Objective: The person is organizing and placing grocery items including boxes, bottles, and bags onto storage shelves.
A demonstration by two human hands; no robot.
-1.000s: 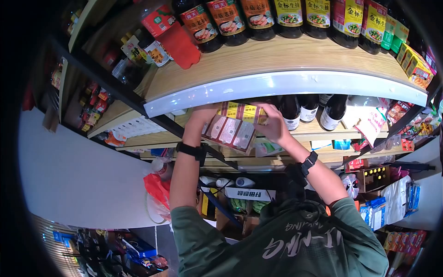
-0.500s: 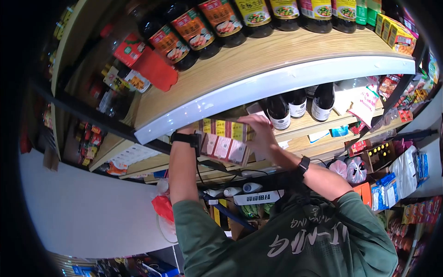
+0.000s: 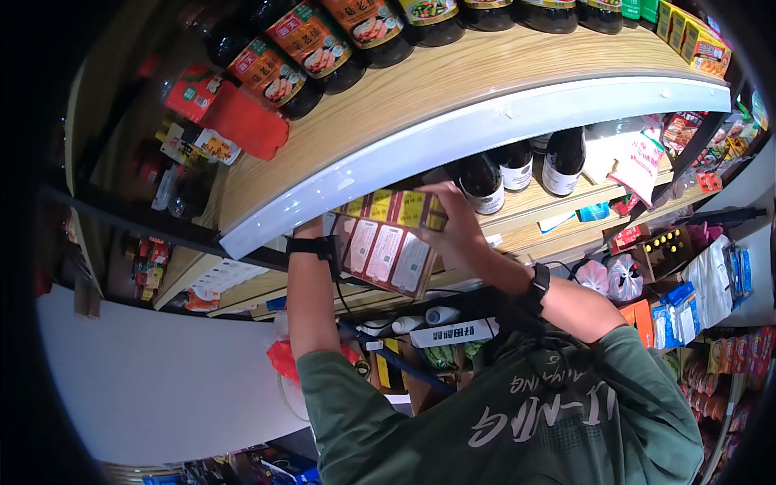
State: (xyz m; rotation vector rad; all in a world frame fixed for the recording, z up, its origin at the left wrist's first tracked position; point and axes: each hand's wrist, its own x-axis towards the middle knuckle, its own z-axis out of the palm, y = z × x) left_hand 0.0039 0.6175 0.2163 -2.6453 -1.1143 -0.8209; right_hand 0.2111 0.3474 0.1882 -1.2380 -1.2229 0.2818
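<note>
Just below the front edge of the upper shelf is a block of small boxes [image 3: 383,252], with yellow tops and pale, red-bordered labelled fronts. It is tilted, its labelled side facing up toward me. My right hand [image 3: 454,225] grips its right end, thumb on the near side and fingers over the top corner. My left hand [image 3: 312,229] reaches in at the block's left end, mostly hidden by the shelf edge, so its fingers do not show. Dark bottles with white labels [image 3: 482,192] stand on the lower shelf, close beyond my right hand.
Above, the upper shelf's white front strip [image 3: 517,109] curves over my hands. Dark sauce bottles [image 3: 368,31] and a red drink bottle [image 3: 250,125] stand on that shelf. Below hang black cables [image 3: 343,295], near white bottles [image 3: 406,323].
The view has shifted slightly. The block of boxes has tilted so its labelled fronts show larger, and my right hand has turned with it, still gripping the right end.
</note>
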